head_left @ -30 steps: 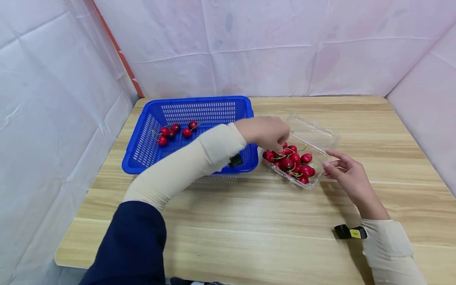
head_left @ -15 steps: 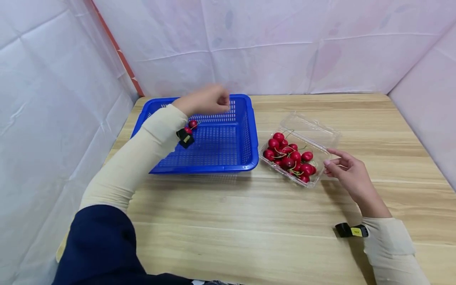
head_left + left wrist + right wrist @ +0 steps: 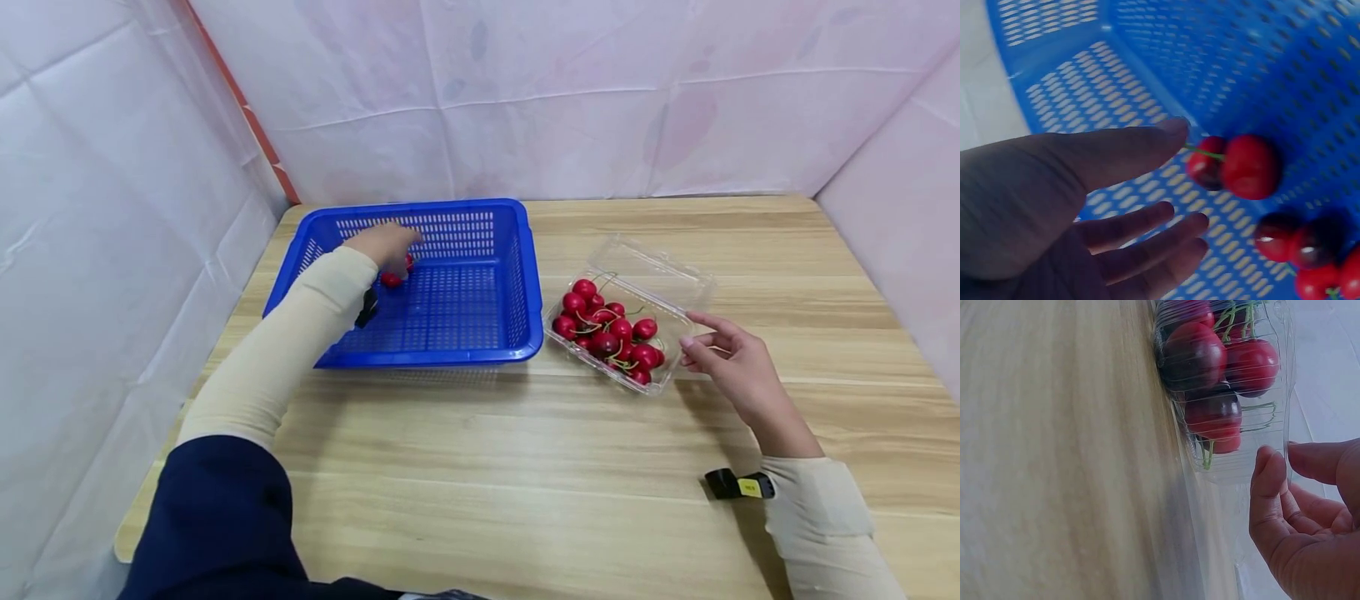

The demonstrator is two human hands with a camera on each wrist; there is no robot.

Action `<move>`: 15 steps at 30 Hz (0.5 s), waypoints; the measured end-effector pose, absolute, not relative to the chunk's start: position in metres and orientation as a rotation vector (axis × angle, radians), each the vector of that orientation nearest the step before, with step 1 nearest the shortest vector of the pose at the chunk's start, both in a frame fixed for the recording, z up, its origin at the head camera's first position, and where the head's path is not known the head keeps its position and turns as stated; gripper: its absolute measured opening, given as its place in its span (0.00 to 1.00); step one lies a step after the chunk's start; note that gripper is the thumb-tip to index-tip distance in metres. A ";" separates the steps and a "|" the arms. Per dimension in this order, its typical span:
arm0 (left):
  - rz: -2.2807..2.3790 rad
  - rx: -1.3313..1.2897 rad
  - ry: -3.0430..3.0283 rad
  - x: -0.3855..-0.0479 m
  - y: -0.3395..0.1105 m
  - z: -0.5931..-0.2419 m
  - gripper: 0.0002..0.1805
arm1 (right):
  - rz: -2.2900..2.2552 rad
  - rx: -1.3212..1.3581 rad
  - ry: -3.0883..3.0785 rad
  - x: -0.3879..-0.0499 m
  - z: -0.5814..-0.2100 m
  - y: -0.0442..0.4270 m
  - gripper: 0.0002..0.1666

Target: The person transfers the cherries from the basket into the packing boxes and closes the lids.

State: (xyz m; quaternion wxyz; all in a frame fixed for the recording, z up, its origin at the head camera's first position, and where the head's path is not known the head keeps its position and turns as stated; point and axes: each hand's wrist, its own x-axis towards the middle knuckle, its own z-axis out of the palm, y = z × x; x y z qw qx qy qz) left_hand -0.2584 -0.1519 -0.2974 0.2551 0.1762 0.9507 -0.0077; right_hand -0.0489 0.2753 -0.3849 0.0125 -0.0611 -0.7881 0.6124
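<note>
My left hand [image 3: 387,243] reaches into the blue plastic basket [image 3: 427,357], above some cherries. In the left wrist view its thumb is straight and its visible fingers are apart, holding nothing that shows; the thumb tip [image 3: 1175,127] lies beside the green stem of a red cherry [image 3: 1250,167]. A darker cherry [image 3: 1207,172] sits behind that one, and several more lie lower right. At the right, my right hand [image 3: 731,367] pinches the edge of a clear plastic clamshell box [image 3: 678,367] between thumb and finger. Several stemmed cherries [image 3: 620,330] fill much of the box.
The box's clear lid [image 3: 652,265] lies folded back behind it. Basket and box stand side by side on a wooden table [image 3: 510,475]. White sheeting [image 3: 555,100] rises behind the table and along both sides.
My left hand has moved left from above the clamshell box, across the basket, and down to the cherries at its left. My right hand keeps its pinch on the box.
</note>
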 end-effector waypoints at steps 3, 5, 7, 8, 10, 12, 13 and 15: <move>-0.058 0.434 2.549 -0.257 -0.154 -0.305 0.40 | 1.924 -0.192 -2.451 -0.048 -0.385 0.276 0.28; -0.065 0.419 2.537 -0.256 -0.155 -0.309 0.41 | 1.923 -0.194 -2.455 -0.047 -0.385 0.275 0.28; -0.075 0.410 2.533 -0.255 -0.156 -0.313 0.42 | 1.921 -0.195 -2.458 -0.047 -0.385 0.275 0.28; -0.080 0.406 2.531 -0.256 -0.157 -0.315 0.43 | 1.925 -0.194 -2.455 -0.048 -0.385 0.275 0.28; -0.085 0.407 2.533 -0.256 -0.158 -0.317 0.43 | 1.928 -0.186 -2.450 -0.048 -0.385 0.275 0.28; -0.090 0.427 2.545 -0.256 -0.159 -0.319 0.41 | 1.932 -0.180 -2.445 -0.048 -0.385 0.275 0.27; -0.092 0.441 2.550 -0.256 -0.159 -0.319 0.39 | 1.938 -0.177 -2.440 -0.048 -0.385 0.275 0.27; -0.088 0.466 2.566 -0.255 -0.159 -0.318 0.35 | 1.945 -0.170 -2.434 -0.049 -0.386 0.276 0.26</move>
